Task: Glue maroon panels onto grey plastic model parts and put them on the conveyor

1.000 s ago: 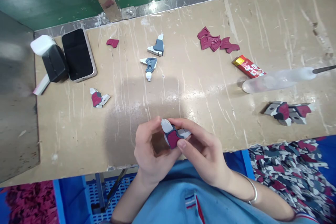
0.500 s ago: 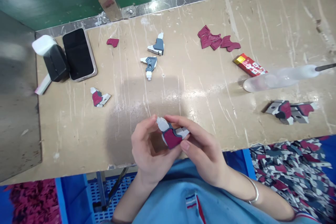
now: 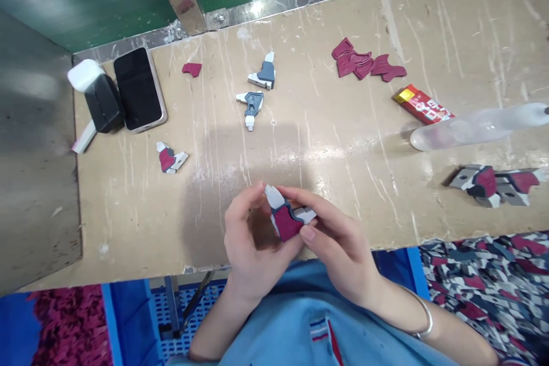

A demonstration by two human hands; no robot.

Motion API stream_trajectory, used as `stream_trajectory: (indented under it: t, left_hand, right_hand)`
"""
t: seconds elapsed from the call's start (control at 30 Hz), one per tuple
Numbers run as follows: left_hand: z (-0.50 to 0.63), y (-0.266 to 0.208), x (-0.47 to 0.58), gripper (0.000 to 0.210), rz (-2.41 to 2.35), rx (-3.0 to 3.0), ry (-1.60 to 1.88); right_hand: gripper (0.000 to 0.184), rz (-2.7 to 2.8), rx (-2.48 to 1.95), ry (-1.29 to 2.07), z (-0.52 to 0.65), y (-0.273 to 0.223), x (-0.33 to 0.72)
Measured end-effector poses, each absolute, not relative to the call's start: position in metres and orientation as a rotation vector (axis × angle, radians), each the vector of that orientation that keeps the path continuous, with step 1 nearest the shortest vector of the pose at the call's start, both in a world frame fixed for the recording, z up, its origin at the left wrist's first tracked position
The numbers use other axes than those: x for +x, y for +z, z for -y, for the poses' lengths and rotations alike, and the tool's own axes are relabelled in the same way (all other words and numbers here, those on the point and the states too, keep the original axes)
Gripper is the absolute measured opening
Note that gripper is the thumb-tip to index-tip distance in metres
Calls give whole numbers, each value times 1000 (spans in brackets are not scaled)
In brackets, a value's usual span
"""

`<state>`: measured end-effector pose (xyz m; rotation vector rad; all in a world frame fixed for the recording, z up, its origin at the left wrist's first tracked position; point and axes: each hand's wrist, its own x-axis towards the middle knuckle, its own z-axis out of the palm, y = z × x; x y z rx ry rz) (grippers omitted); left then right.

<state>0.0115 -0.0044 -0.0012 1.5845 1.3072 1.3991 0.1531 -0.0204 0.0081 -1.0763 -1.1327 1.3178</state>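
Between both hands, above the bench's front edge, is a small grey, white and maroon plastic part [image 3: 286, 222], its maroon face turned up. My left hand [image 3: 249, 240] grips its white tip and lower side, fingers closed. My right hand [image 3: 337, 240] pinches the light grey arm at its right end with thumb and fingers. Beyond them lie two similar grey-and-white parts without maroon, one dark grey part [image 3: 266, 72] above another [image 3: 253, 104]. A finished-looking maroon-faced part [image 3: 169, 158] rests to the left. A single maroon piece [image 3: 192, 70] and a cluster of maroon pieces [image 3: 354, 60] lie farther back.
A phone [image 3: 139, 88] and a black-and-white object [image 3: 103, 100] stand at the left. On the right are a red packet [image 3: 422, 105], a translucent bottle [image 3: 467, 127] and joined parts [image 3: 500, 184]. Below the bench [image 3: 141, 229], blue bins hold maroon pieces [image 3: 71, 326] and mixed parts [image 3: 489, 286].
The whole view has shifted slightly, so the bench items appear a little farther right. Both hands still hold the same part, in nearly the same pose.
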Motion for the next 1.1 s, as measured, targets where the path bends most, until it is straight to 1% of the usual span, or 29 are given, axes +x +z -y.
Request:
stream_trajectory:
  t: [0.13, 0.27, 0.33, 0.43, 0.53, 0.67, 0.93, 1.0, 1.1]
  left_hand:
    - [3, 9, 8, 78, -1313, 1433, 1223]
    - [4, 14, -7, 84, -1243, 1343, 1037]
    - [4, 14, -15, 83, -1180, 1308, 964]
    - [5, 13, -21, 66, -1148, 1269, 909]
    - [4, 14, -18, 56, -1178, 1235, 922]
    - [2, 19, -11, 50, -1229, 1183, 979]
    - [2, 20, -9, 47, -1247, 1167, 1061]
    - [2, 19, -8, 50, -1254, 1143, 1093]
    - [2, 19, -4, 65, -1254, 1101, 1156]
  right_hand:
    - [39, 1124, -1080, 1443, 20, 7, 159]
    - [41, 1120, -1163, 1556, 17, 10, 167]
    - [40, 1219, -1200, 1494, 15, 12, 170]
    - [39, 1445, -1218, 1287, 11, 14, 173]
    - [41, 1582, -1207, 1144, 9, 13, 174]
    - [44, 1635, -1185, 1105, 8, 11, 172]
    - [47, 1628, -1149, 1072, 7, 10, 170]
    - [48, 1616, -1138, 1071, 7, 10, 169]
    - [49, 1577, -1126, 1109, 9, 12, 168]
